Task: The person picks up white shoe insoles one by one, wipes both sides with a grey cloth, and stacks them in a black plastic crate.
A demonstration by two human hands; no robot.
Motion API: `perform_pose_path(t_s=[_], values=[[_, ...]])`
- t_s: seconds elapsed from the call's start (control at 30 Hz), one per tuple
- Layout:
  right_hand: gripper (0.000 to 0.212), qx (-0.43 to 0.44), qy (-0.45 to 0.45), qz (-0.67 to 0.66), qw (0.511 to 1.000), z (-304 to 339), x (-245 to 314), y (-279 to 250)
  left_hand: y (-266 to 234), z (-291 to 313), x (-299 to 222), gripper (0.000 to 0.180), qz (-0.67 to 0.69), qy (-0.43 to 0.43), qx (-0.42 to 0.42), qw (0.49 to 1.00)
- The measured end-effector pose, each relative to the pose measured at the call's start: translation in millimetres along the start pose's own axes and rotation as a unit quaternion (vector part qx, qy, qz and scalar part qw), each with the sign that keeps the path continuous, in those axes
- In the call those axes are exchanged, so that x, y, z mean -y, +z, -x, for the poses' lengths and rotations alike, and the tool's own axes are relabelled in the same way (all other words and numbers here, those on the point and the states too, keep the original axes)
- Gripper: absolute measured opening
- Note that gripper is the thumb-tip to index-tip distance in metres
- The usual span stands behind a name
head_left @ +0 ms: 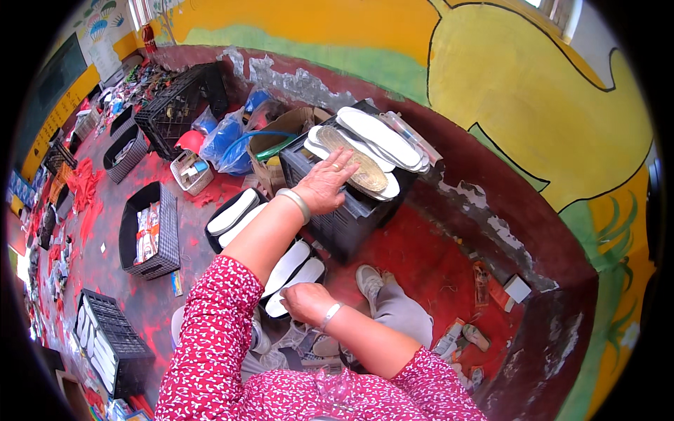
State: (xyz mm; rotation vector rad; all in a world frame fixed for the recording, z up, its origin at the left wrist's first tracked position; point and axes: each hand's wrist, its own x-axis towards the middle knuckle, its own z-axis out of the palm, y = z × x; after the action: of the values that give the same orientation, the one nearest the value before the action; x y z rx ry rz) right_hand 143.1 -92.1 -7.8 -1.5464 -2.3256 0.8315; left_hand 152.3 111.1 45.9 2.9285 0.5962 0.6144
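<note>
My left hand reaches up to a black crate, its fingers stretched out over a tan woven insole. That insole lies on white insoles, and a stack of more white insoles sits beside it on the crate. Lower down, my right hand has its fingers curled together next to a white insole lying in a black container by my knees. What its fingers hold, if anything, is hidden. Another pair of white insoles lies in a black container under my left forearm.
A grey woven basket with packages and a black crate of white items stand at left. Blue plastic bags and a cardboard box sit beyond my left arm. The painted wall rises at right, with a sandal near its foot.
</note>
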Motion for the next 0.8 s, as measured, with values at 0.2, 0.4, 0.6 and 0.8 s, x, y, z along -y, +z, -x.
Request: perform_pose_path(t_s=[0.2,0.4,0.6,0.8], values=[[0.021,0.022,0.032,0.008,0.999,3,8,-8,15,-37,-3,0.062,-0.045,-0.008,0.120,0.992],[0.023,0.013,0.022,0.002,1.000,9,6,-12,19,-28,2,0.055,-0.040,0.038,0.084,0.995],[0.025,-0.008,-0.004,0.000,1.000,8,2,-5,-3,-17,4,0.037,0.035,0.043,-0.193,0.980],[0.024,0.015,0.026,0.004,1.000,4,6,-10,-61,5,16,0.023,0.517,-0.126,-0.402,0.745]])
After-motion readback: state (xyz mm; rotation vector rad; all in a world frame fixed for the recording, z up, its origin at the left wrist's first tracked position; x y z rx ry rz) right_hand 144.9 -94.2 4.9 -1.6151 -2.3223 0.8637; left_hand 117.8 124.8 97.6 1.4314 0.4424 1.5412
